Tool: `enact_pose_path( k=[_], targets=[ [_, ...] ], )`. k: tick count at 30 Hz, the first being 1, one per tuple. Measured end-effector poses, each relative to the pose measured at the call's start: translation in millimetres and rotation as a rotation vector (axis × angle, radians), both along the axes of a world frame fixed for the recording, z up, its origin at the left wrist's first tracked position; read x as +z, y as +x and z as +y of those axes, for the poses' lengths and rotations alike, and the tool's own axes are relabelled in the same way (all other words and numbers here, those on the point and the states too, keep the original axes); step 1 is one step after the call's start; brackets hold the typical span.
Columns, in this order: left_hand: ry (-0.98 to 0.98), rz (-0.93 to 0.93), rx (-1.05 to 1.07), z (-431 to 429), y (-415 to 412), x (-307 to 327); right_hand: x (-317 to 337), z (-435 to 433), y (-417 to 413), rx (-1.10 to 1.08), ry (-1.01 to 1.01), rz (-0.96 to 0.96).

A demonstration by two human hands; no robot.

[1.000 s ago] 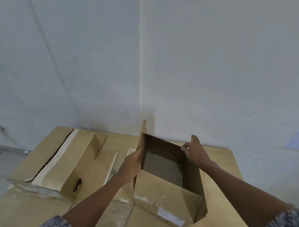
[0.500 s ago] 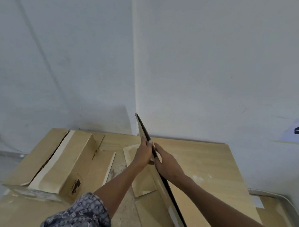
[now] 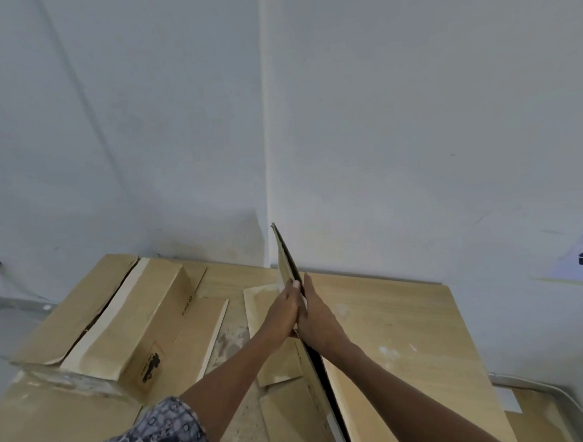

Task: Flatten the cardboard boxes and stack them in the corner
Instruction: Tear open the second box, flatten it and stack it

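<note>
A flattened brown cardboard box point(image 3: 287, 261) stands on edge in the middle of the scene, squeezed so thin that only its dark narrow edge shows. Its long axis runs from the near right foreground away toward the far corner where the two pale walls point(image 3: 412, 115) meet, and its far tip points up and slightly left. The left hand point(image 3: 285, 310) presses flat against its left face and the right hand point(image 3: 316, 315) against its right face, fingers straight and together (palms sandwiching the board rather than curling round it). Below lie large flat sheets of tan cardboard point(image 3: 398, 323) spread over the floor. To the left, well apart, rests a partly collapsed brown cardboard carton with a pale tape strip point(image 3: 121, 325).
</note>
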State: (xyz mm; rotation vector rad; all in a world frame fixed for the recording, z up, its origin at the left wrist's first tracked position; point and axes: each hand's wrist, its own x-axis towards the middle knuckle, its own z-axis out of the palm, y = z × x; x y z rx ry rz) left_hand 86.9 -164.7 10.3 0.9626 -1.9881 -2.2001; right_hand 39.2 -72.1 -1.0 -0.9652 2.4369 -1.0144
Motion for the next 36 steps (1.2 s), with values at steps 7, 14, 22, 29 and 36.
enact_pose_path(
  k=[7,14,22,29,36],
  targets=[
    [0.148,0.028,0.012,-5.1,12.0,3.3,2.5,-10.0,6.3,0.069,0.204,0.131],
    [0.229,-0.040,-0.072,4.4,22.6,-8.6,1.5,-20.1,4.5,0.075,0.493,0.271],
    [0.066,-0.066,-0.036,9.9,28.4,-10.6,34.3,-9.8,-0.4,0.080,0.309,0.277],
    [-0.149,0.249,0.301,1.0,17.3,8.0,115.2,1.0,-18.5,0.062,-0.079,0.247],
    [-0.401,0.232,0.182,3.0,-3.8,1.9,89.1,61.3,-83.6,-0.126,-0.172,0.091]
  ],
)
